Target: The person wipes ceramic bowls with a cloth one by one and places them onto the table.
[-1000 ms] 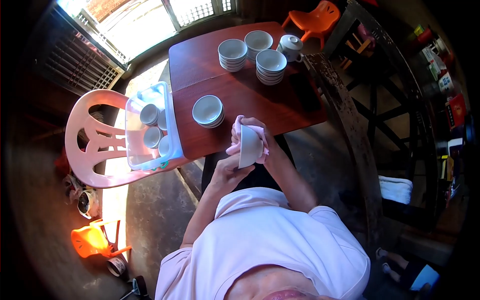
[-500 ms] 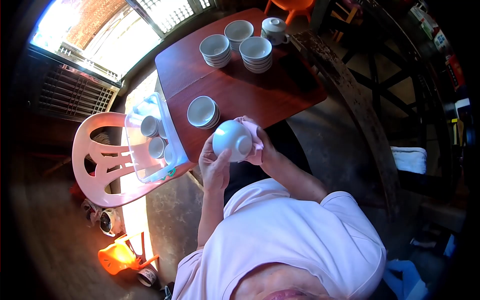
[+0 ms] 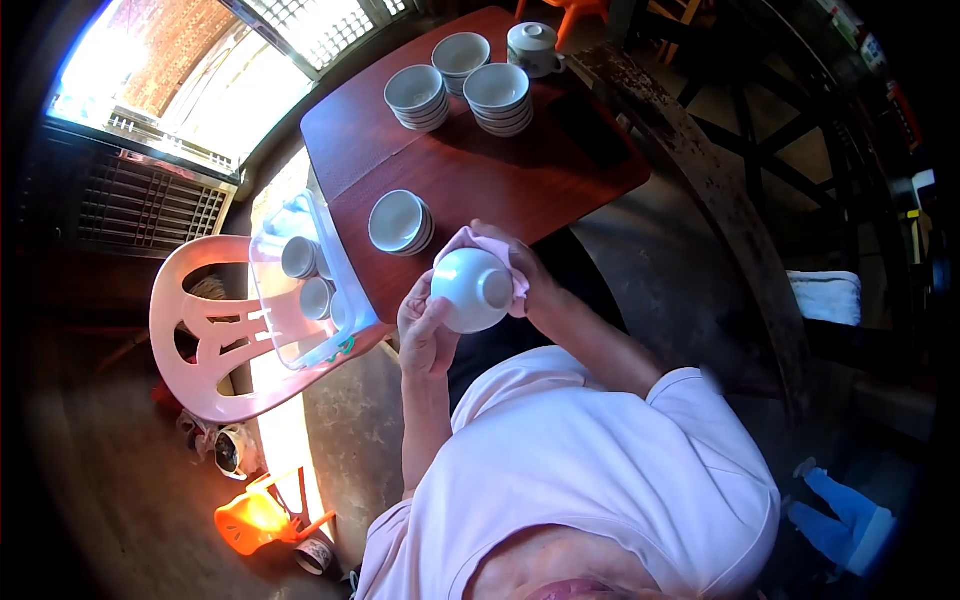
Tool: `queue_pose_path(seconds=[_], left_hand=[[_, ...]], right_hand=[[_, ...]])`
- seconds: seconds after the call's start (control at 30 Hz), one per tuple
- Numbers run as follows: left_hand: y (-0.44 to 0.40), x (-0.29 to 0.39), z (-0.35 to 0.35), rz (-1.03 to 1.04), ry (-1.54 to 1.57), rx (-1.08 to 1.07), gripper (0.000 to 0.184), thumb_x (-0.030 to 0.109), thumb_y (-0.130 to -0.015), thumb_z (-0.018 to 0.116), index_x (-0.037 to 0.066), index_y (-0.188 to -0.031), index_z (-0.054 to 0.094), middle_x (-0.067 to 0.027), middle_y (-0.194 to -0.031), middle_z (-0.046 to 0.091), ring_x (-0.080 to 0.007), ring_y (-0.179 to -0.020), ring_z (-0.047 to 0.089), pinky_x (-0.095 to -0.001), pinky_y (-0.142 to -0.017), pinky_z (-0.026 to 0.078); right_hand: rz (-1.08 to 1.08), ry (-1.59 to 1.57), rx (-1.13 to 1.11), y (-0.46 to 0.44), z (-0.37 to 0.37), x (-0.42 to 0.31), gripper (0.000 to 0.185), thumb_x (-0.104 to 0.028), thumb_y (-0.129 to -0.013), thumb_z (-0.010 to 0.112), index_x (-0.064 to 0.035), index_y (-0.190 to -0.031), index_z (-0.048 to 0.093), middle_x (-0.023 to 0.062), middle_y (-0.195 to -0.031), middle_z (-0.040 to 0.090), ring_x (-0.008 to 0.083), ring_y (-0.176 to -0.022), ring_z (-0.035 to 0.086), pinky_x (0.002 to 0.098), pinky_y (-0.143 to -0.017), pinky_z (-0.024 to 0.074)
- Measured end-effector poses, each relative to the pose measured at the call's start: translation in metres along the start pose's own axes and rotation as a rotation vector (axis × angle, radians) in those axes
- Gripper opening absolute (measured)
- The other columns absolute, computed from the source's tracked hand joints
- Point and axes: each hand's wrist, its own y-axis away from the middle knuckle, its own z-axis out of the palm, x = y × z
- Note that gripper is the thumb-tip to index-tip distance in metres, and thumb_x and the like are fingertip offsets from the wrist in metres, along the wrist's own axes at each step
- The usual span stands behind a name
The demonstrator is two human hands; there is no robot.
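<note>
A white bowl [image 3: 462, 292] is tilted so that its underside and foot ring face up. My left hand [image 3: 425, 332] grips its rim, thumb on the outer wall. Wrapped in a pink cloth [image 3: 519, 284], my right hand [image 3: 532, 268] presses against the bowl's far right side; its fingers are partly hidden by cloth and bowl. Just beyond, a short stack of bowls [image 3: 398, 222] stands on the reddish-brown table [image 3: 340, 150]. Farther back are three more stacks of bowls: left [image 3: 416, 92], middle [image 3: 461, 55] and right [image 3: 497, 90].
A lidded cup [image 3: 535, 50] stands at the table's far edge. On the left, a pink plastic chair [image 3: 168, 300] carries a clear plastic bin [image 3: 332, 225] with several cups inside. An orange stool [image 3: 250, 520] is on the floor, and a worn wooden beam [image 3: 690, 150] runs along the right.
The bowl and both hands have shifted slightly right and down in view. More of the pink cloth shows along the bowl's upper edge. The camera view has moved a little.
</note>
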Motion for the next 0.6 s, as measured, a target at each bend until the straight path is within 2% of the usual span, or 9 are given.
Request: queue_pose_path(seconds=[0.07,0.2,0.23,0.37,0.4,0.47,0.5,0.53,0.6], left_hand=[[-0.001,-0.005,-0.004,0.086,-0.003,0.032,0.052,0.007,-0.083,0.067,-0.002,-0.127,0.042,-0.0145,-0.109,0.062,-0.0211,-0.100,0.062,-0.0367,-0.092,0.048],[-0.008,-0.006,-0.018,0.150,0.058,-0.004,0.054,0.003,-0.086,0.062,0.001,-0.133,0.036,-0.0163,-0.120,0.056,-0.0233,-0.111,0.057,-0.0384,-0.098,0.044],[-0.009,-0.005,-0.018,0.188,-0.002,0.032,0.052,0.005,-0.087,0.060,0.002,-0.133,0.036,-0.0163,-0.122,0.055,-0.0236,-0.113,0.055,-0.0391,-0.099,0.043],[-0.011,-0.013,-0.004,0.273,-0.108,0.106,0.046,0.020,-0.094,0.054,0.003,-0.134,0.038,-0.0146,-0.130,0.048,-0.0245,-0.121,0.047,-0.0400,-0.103,0.037],[-0.013,-0.020,-0.001,0.324,-0.109,0.141,0.047,0.026,-0.095,0.053,0.003,-0.133,0.039,-0.0144,-0.131,0.047,-0.0246,-0.121,0.047,-0.0394,-0.103,0.037],[-0.018,-0.020,-0.002,0.355,-0.122,0.222,0.054,0.044,-0.095,0.040,0.003,-0.131,0.041,-0.0161,-0.129,0.049,-0.0286,-0.119,0.049,-0.0449,-0.100,0.040],[-0.014,-0.013,-0.005,0.237,0.048,0.207,0.053,0.043,-0.095,0.039,0.003,-0.130,0.043,-0.0168,-0.127,0.052,-0.0304,-0.118,0.050,-0.0471,-0.100,0.041],[-0.010,-0.005,-0.005,0.119,0.218,0.190,0.052,0.042,-0.095,0.039,0.003,-0.129,0.044,-0.0175,-0.124,0.054,-0.0321,-0.117,0.051,-0.0494,-0.100,0.041],[-0.005,-0.004,-0.005,0.150,0.293,0.115,0.044,0.033,-0.096,0.039,0.003,-0.125,0.051,-0.0208,-0.119,0.058,-0.0354,-0.116,0.052,-0.0512,-0.100,0.041]], right_hand=[[0.143,-0.096,0.103,0.008,0.012,-0.009,0.058,-0.056,-0.087,0.052,-0.0012,-0.102,0.062,0.0108,-0.092,0.064,0.0169,-0.088,0.064,0.0325,-0.078,0.0529],[0.369,-0.299,0.147,0.010,0.004,-0.031,0.042,-0.040,-0.086,0.065,-0.0032,-0.106,0.062,0.0087,-0.076,0.065,0.0107,-0.051,0.062,0.0211,-0.043,0.0505],[0.347,-0.410,0.146,0.014,0.014,-0.040,0.033,-0.031,-0.085,0.067,-0.0048,-0.105,0.064,0.0080,-0.071,0.065,0.0081,-0.037,0.055,0.0153,-0.031,0.0415],[0.110,0.130,0.424,0.012,0.042,-0.028,0.031,-0.029,-0.085,0.068,-0.0017,-0.099,0.066,0.0090,-0.068,0.064,0.0069,-0.037,0.053,0.0160,-0.031,0.0392],[0.114,0.238,0.408,0.015,0.053,-0.028,0.029,-0.028,-0.082,0.072,-0.0023,-0.093,0.066,0.0085,-0.071,0.064,0.0110,-0.048,0.060,0.0240,-0.041,0.0487],[-0.343,0.768,0.173,0.028,0.062,0.001,0.025,-0.023,-0.079,0.072,-0.0044,-0.094,0.063,0.0098,-0.080,0.064,0.0198,-0.067,0.066,0.0332,-0.059,0.0545],[-0.419,1.129,0.095,0.035,0.066,0.018,0.029,-0.018,-0.076,0.071,-0.0078,-0.101,0.062,0.0114,-0.089,0.065,0.0272,-0.084,0.066,0.0383,-0.073,0.0531],[-0.725,1.311,-0.030,0.033,0.068,0.016,0.034,-0.019,-0.077,0.070,-0.0092,-0.107,0.060,0.0118,-0.095,0.065,0.0299,-0.087,0.065,0.0405,-0.076,0.0517],[-0.847,1.578,-0.188,0.030,0.068,0.002,0.035,-0.022,-0.078,0.070,-0.0059,-0.108,0.060,0.0122,-0.102,0.064,0.0298,-0.095,0.063,0.0432,-0.087,0.0477]])
